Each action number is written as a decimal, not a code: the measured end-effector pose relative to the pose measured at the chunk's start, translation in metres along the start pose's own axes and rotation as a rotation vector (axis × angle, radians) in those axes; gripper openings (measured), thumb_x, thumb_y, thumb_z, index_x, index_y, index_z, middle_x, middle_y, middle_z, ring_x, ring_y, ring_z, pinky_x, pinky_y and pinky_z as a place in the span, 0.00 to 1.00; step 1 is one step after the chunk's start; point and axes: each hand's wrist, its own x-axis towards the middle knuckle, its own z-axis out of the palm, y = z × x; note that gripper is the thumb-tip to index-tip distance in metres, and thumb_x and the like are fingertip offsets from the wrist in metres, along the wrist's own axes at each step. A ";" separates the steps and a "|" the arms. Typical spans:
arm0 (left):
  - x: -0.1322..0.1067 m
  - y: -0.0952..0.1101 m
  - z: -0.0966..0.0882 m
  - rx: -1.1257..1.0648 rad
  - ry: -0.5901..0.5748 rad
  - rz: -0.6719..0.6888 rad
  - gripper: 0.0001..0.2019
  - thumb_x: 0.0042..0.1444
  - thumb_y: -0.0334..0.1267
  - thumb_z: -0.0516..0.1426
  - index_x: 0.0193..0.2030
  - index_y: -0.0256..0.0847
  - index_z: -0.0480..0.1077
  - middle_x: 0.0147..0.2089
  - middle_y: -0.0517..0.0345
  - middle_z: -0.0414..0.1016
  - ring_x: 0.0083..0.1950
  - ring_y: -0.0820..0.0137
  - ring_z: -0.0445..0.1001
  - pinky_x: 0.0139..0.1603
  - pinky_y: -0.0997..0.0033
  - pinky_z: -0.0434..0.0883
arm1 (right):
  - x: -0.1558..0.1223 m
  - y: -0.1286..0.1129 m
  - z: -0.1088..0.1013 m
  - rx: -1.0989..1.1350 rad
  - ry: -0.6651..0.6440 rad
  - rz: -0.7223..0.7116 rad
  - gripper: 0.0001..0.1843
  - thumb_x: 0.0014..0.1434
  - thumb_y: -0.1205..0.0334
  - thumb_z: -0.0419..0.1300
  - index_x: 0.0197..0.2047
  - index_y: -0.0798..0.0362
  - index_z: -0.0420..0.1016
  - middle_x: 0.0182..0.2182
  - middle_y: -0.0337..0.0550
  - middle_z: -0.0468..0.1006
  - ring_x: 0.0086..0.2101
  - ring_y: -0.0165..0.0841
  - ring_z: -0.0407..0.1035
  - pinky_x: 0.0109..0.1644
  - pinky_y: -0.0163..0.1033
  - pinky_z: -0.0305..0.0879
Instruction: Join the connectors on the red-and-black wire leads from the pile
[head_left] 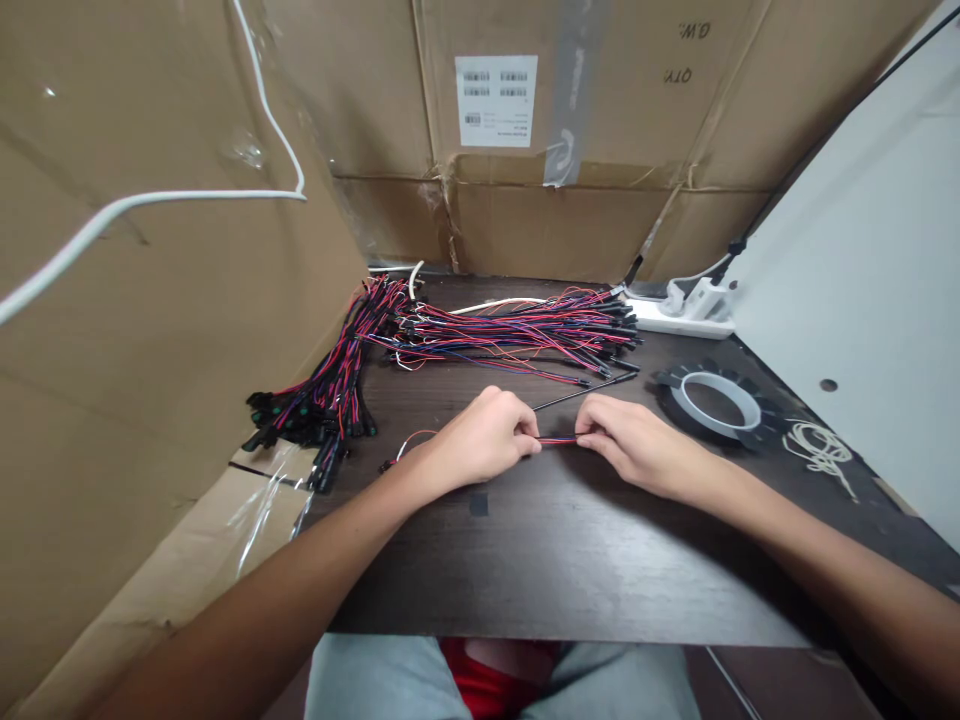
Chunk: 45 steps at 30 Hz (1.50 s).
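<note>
My left hand [484, 438] and my right hand [634, 443] rest on the dark table [570, 560], both pinched shut on one thin red-and-black wire lead [556, 440] stretched between them. The lead's tail curls out behind my left wrist toward a small black end. A thin black lead [581, 391] lies just beyond my fingers. Further back lies a big pile of red, blue and black wire leads [517, 335]. A second bundle with black connectors [319, 410] hangs over the table's left edge.
A roll of tape on black tabs [712, 400] sits to the right, with rubber bands [821, 447] beside it. A white power strip [686, 315] lies at the back right. Cardboard boxes [150, 330] wall the left and back; a white panel [862, 270] stands on the right.
</note>
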 end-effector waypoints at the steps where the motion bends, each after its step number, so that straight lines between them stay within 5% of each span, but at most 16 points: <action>1: 0.000 -0.001 0.000 -0.037 -0.012 -0.025 0.07 0.53 0.31 0.58 0.27 0.34 0.75 0.18 0.62 0.69 0.18 0.79 0.65 0.22 0.80 0.59 | 0.000 0.000 0.000 -0.005 -0.005 0.007 0.05 0.62 0.68 0.51 0.33 0.53 0.61 0.30 0.42 0.69 0.28 0.30 0.63 0.32 0.34 0.57; 8: 0.002 -0.006 0.001 -0.137 -0.053 -0.152 0.08 0.53 0.35 0.57 0.26 0.34 0.71 0.20 0.61 0.70 0.15 0.77 0.66 0.16 0.80 0.57 | -0.001 0.000 -0.004 -0.029 -0.068 0.048 0.07 0.63 0.65 0.52 0.32 0.53 0.60 0.29 0.41 0.69 0.28 0.30 0.61 0.31 0.35 0.55; 16: 0.001 0.000 0.000 -0.039 0.032 0.018 0.06 0.52 0.33 0.58 0.27 0.35 0.74 0.20 0.64 0.67 0.22 0.80 0.62 0.25 0.79 0.54 | -0.001 -0.005 -0.008 -0.014 -0.075 -0.001 0.08 0.62 0.66 0.51 0.30 0.53 0.58 0.28 0.41 0.67 0.28 0.31 0.59 0.32 0.35 0.53; 30: -0.003 0.011 0.006 -0.018 0.070 0.043 0.04 0.52 0.29 0.58 0.30 0.36 0.75 0.17 0.67 0.60 0.22 0.79 0.57 0.28 0.77 0.53 | 0.002 -0.017 -0.001 0.092 -0.020 -0.092 0.06 0.61 0.69 0.50 0.33 0.55 0.67 0.28 0.43 0.72 0.27 0.30 0.63 0.33 0.34 0.57; 45: -0.001 0.005 0.014 0.085 0.085 0.034 0.06 0.53 0.38 0.62 0.30 0.39 0.71 0.29 0.62 0.74 0.31 0.74 0.68 0.31 0.76 0.56 | 0.001 -0.022 -0.002 0.152 -0.041 0.020 0.11 0.59 0.68 0.51 0.33 0.56 0.74 0.20 0.38 0.71 0.20 0.26 0.59 0.27 0.32 0.53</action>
